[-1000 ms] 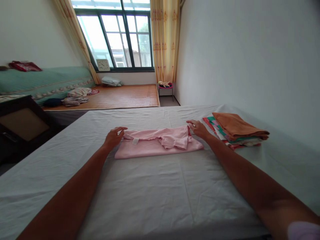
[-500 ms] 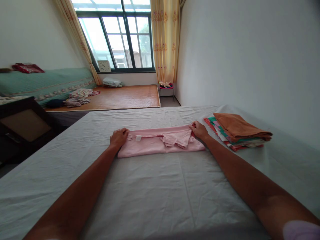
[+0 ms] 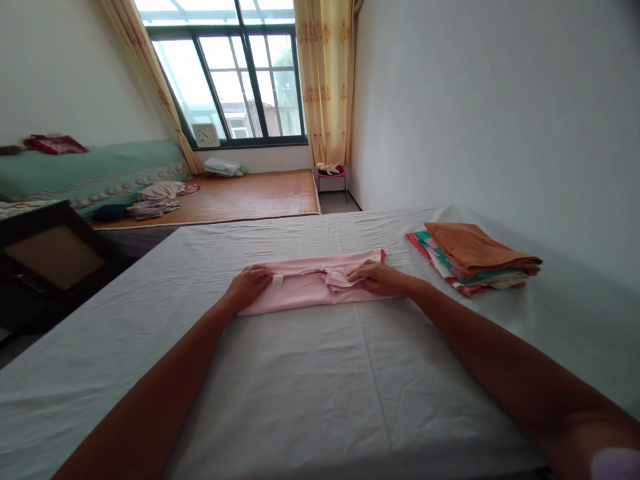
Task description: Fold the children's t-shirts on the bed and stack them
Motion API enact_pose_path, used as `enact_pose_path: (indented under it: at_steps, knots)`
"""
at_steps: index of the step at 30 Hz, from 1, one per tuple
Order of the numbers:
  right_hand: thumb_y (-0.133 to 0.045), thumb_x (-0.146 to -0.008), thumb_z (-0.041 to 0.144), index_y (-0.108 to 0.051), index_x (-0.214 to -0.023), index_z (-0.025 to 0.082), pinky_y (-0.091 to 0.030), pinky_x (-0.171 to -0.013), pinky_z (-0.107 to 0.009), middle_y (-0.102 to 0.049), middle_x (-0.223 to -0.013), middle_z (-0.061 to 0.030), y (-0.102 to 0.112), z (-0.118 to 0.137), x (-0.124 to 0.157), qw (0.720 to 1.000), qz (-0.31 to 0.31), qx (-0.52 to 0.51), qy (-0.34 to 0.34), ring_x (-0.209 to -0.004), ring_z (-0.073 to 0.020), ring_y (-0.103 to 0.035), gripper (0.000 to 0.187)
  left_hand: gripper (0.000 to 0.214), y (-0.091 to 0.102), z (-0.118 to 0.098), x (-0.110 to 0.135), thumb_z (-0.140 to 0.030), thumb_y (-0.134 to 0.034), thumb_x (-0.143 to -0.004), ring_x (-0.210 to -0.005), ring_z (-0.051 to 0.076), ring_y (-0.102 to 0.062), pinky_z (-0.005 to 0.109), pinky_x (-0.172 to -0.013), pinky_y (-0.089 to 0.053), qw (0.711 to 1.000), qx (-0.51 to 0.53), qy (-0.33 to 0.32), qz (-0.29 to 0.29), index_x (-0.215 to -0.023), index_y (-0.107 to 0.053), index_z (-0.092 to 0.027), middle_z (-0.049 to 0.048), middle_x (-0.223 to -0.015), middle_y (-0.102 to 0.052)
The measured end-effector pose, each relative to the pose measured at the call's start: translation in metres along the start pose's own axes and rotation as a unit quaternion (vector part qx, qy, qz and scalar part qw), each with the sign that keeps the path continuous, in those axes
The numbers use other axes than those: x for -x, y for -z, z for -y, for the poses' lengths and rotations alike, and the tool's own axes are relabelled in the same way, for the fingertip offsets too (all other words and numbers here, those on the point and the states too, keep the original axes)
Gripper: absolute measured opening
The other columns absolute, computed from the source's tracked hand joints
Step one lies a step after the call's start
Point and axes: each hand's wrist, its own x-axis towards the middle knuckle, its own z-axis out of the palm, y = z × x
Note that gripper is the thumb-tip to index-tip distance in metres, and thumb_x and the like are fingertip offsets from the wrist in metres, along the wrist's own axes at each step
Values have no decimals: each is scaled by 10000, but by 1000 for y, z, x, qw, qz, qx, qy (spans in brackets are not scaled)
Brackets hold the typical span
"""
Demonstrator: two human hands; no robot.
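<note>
A pink T-shirt (image 3: 300,287), folded into a long strip, lies on the white sheet, with a small white label near its left end and a bunched sleeve towards the right. My left hand (image 3: 249,285) is closed on the shirt's left end, its fingertips beside the label. At the other end, my right hand (image 3: 380,278) pinches the sleeve fabric, its fingers bent together and its palm over the shirt. The exact fingertip contact of both hands is partly hidden.
To the right, a stack of folded clothes (image 3: 475,250) with a brown piece on top lies near the wall. Beyond the white sheet (image 3: 300,387) stand a mat-covered bed (image 3: 255,193) and a small stool (image 3: 331,172). A dark cabinet (image 3: 55,250) is at the left.
My right hand has left the shirt's far right corner and moved left and nearer, onto the sleeve. My left hand has shifted slightly right and nearer, towards the label.
</note>
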Motion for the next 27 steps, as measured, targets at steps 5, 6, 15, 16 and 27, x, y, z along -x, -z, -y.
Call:
enact_pose_path:
  at_steps: [5,6,15,16,27]
  knots:
    - [-540,-800,179,-748,-911,213,-438,-891,-334,-699,-1112,-53,18,0,8,998,44,-42,-21,-1037,-209,-601,238,392,8,10,3,-457,-406,-876,-1027,223,-596,334,-953,-433,998,-14,59,-28,-940,-715,-224,63,-1046,-686]
    - [-536,-823,225,-746,-872,202,-451,-839,-312,-717,-1040,-52,20,2,9,998,38,-48,-35,-971,-202,-618,217,412,10,12,4,-461,-380,-883,-1018,224,-601,326,-935,-441,996,-23,80,-33,-914,-714,-222,65,-1036,-685]
    - [-591,-782,275,-702,-842,179,-405,-622,-225,-673,-812,-29,6,-2,2,997,-35,-17,-70,-675,-128,-579,159,349,8,18,5,-513,-524,-773,-1010,244,-594,330,-914,-446,988,-61,142,-19,-861,-671,-210,82,-1049,-649]
    - [-588,-763,239,-702,-837,179,-398,-609,-218,-668,-792,-20,6,-5,3,997,-2,-32,-64,-658,-121,-569,148,385,8,16,5,-522,-542,-758,-1028,253,-583,342,-913,-446,984,-79,159,-22,-942,-659,-206,92,-1077,-635]
    - [-619,-732,354,-651,-810,145,-416,-531,-212,-640,-683,-7,24,-34,12,935,-232,-223,-150,-581,-103,-535,226,390,21,-8,-2,-590,-569,-687,-829,276,-630,316,-674,-468,968,-120,208,76,-702,-597,-201,96,-791,-673]
